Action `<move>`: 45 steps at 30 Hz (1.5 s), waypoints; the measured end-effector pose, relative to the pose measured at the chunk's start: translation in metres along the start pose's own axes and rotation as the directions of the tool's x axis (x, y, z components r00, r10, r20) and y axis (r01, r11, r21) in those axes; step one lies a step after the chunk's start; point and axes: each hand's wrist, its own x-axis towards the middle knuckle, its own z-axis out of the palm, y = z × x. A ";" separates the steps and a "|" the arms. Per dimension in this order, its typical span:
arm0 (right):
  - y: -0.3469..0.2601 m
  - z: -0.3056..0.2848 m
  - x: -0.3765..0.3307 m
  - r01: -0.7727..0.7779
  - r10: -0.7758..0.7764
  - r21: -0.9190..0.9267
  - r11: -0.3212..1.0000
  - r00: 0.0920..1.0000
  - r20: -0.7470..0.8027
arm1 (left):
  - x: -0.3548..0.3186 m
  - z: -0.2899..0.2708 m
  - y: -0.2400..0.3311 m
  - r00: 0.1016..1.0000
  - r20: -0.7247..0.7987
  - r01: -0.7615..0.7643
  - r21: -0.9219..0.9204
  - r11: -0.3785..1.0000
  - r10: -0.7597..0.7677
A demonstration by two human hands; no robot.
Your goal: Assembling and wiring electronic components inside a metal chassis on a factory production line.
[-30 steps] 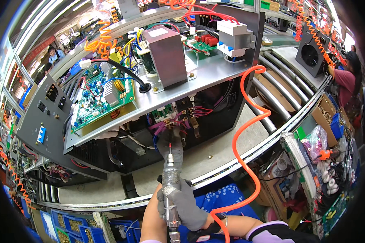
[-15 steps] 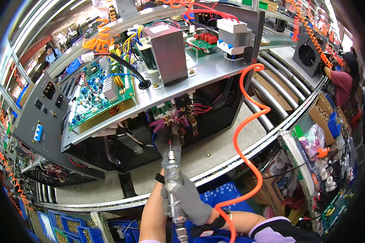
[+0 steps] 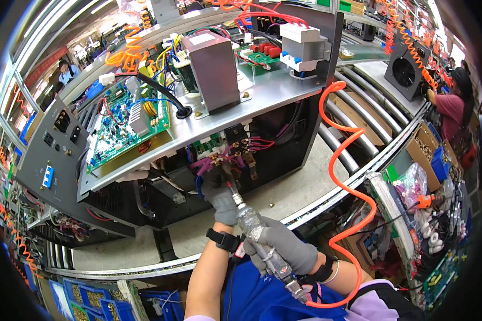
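My right hand (image 3: 290,246), in a grey glove, is wrapped round a pneumatic screwdriver (image 3: 250,222) bound in clear wrap. The tool slants up and left, its reddish bit near the wiring inside an open equipment chassis (image 3: 273,144). My left hand (image 3: 221,199), gloved as well, reaches into the chassis beside the bit. Its fingers are bent in shadow by purple-sleeved wires (image 3: 214,162); what they pinch, if anything, is hidden. Just right of them sit a dark terminal part and a copper-coloured tab (image 3: 250,165). Whether the bit touches a screw I cannot tell.
An orange air hose (image 3: 353,187) loops from the tool to the upper right. Above the wiring, a metal shelf carries a transformer (image 3: 211,69) and a green circuit board (image 3: 126,128). Rollers (image 3: 353,123) lie right; blue parts bins (image 3: 99,299) stand lower left. Another person (image 3: 451,104) works far right.
The screwdriver has swung from nearly upright to a slant, its rear end moving right with my right hand. The hose shifted right too. My left hand stays at the wires.
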 end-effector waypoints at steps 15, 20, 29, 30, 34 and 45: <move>-0.002 0.004 -0.007 0.064 -0.065 -0.095 0.993 0.998 -0.009 | -0.004 -0.003 0.004 0.993 -0.003 0.120 -0.066 0.991 -0.121; 0.002 0.005 -0.011 0.116 -0.117 -0.077 0.990 0.993 -0.007 | 0.023 -0.022 -0.062 0.837 0.044 -0.532 0.300 0.792 0.546; 0.031 -0.039 -0.100 -0.013 0.016 -0.038 0.999 0.997 0.082 | -0.077 -0.043 -0.017 0.879 0.470 -0.363 0.543 0.757 0.085; 0.039 -0.050 -0.110 -0.011 0.014 -0.032 0.999 0.997 0.077 | -0.082 -0.036 -0.013 0.853 0.521 -0.333 0.589 0.736 -0.030; 0.055 -0.070 -0.136 -0.001 0.001 -0.005 1.000 0.999 -0.040 | -0.079 -0.001 -0.020 0.762 0.610 -0.427 0.724 0.542 -0.215; 0.063 -0.065 -0.118 -0.080 0.081 -0.089 0.993 0.997 0.000 | -0.097 -0.053 0.021 0.586 0.488 0.755 -0.039 0.654 -0.647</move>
